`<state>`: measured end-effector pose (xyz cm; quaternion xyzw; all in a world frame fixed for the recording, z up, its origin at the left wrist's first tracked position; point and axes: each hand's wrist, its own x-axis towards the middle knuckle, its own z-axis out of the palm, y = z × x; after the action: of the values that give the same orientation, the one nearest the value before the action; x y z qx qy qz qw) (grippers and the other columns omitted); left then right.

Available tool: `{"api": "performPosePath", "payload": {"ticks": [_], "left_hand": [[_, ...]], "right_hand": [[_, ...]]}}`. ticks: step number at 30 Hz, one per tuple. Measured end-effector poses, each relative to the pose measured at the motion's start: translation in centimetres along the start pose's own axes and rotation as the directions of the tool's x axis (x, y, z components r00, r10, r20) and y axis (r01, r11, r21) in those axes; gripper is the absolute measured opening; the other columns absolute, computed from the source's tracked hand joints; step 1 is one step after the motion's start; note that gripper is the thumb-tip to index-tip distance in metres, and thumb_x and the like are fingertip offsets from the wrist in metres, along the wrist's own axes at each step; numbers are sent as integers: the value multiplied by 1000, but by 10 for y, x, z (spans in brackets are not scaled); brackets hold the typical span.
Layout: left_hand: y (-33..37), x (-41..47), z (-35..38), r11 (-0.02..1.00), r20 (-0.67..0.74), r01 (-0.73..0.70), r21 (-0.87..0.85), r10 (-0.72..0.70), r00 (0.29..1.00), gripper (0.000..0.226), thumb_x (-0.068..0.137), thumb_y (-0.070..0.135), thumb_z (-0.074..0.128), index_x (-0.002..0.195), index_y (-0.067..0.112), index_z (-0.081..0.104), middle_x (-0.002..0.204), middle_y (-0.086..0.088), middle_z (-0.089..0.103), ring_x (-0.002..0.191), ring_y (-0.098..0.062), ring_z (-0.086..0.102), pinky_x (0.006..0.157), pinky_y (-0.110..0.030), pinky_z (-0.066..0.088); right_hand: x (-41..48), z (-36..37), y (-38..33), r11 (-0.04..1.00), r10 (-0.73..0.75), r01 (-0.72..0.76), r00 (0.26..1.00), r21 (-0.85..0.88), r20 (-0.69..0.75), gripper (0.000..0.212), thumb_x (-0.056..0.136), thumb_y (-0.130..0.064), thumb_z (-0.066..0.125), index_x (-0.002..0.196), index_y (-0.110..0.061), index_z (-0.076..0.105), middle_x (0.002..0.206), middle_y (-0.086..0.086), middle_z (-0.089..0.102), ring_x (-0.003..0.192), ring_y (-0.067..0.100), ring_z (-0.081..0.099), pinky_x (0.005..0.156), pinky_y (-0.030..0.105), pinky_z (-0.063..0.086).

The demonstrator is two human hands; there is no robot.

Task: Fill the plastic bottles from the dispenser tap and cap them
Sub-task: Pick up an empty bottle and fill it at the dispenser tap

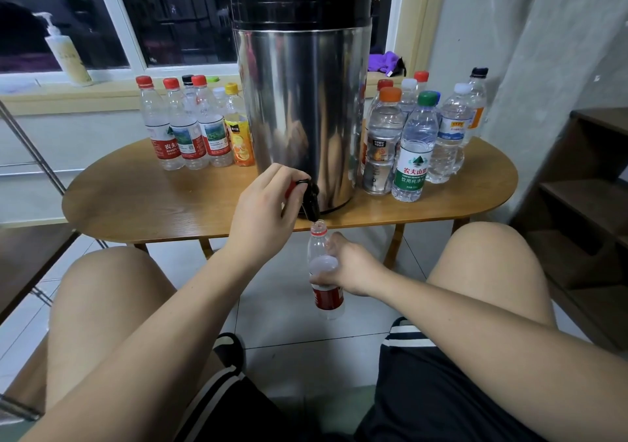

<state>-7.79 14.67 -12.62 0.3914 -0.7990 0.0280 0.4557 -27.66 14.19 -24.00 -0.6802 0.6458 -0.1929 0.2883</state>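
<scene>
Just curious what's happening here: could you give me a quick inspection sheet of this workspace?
Surface: oval wooden table, steel dispenser near its front edge.
Job's things: dispenser with tap; uncapped red-label bottle under the tap; capped bottles either side of the dispenser.
Clutter: pump bottle and purple cloth on the windowsill.
Hands: left hand grips the tap; right hand holds the red-label bottle.
Cables: nothing seen.
Surroundings: dark window, tiled floor, wooden shelves at right.

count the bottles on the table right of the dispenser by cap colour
red cap: 2
white cap: 2
orange cap: 1
green cap: 1
blue cap: 1, mostly hidden
dark cap: 1
total: 8
</scene>
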Motion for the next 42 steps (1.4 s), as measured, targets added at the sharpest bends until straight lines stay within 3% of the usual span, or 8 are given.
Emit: {"api": "performPosePath", "payload": {"ticks": [3,7,11,19,23,33,42], "left_hand": [[0,-3,0,1000,-2,-12,-2,12,1000,13,111,17,61,118,12,70,109,4,65,91,-9,58,76,-17,44],[1,-6,-1,1000,-14,-23,-5,23,1000,11,110,16,62,118,12,70,109,3,66,93,-12,61,75,-28,52],[2,-6,0,1000,-20,-10,-18,10,1000,11,110,16,62,117,12,69,108,4,66,93,-13,61,75,-31,53],[7,-8,-1,997,-28,35,-63,-37,999,12,110,16,62,117,12,71,108,5,67,94,-10,61,77,-20,49],[9,-8,-2,994,-32,55,-93,-58,998,12,110,17,62,116,13,72,107,6,66,94,-10,62,77,-18,47],[10,-11,-5,994,-14,37,-101,-39,999,9,109,14,64,113,12,72,105,4,66,93,-9,61,78,-16,45],[10,-14,-7,995,11,35,-93,-34,999,9,110,15,64,113,10,71,107,5,66,95,-7,61,79,-12,44]], "right_hand": [[-1,1,1,1000,-9,9,1000,4,10,74,71,-53,97,119,-28,47,114,1,64,102,25,66,65,32,49],[0,1,2,1000,-6,6,1000,-7,15,75,70,-55,96,121,-28,47,114,0,66,102,24,67,70,35,56],[-1,2,0,1000,10,-10,1000,-14,21,76,69,-55,96,120,-27,47,111,3,65,96,23,68,66,37,60],[1,3,3,999,11,-11,1000,-35,22,78,65,-58,95,119,-29,47,110,3,67,95,23,70,77,45,66],[0,2,2,999,20,-19,1000,-39,23,78,66,-57,96,119,-29,47,110,3,66,94,23,69,65,36,61],[-3,1,0,999,24,-22,999,-42,41,79,71,-56,95,126,-28,46,113,2,63,96,23,67,54,29,47],[-2,2,1,1000,-9,10,999,-17,34,75,72,-52,96,123,-25,47,117,2,65,101,23,67,73,36,58]]}}
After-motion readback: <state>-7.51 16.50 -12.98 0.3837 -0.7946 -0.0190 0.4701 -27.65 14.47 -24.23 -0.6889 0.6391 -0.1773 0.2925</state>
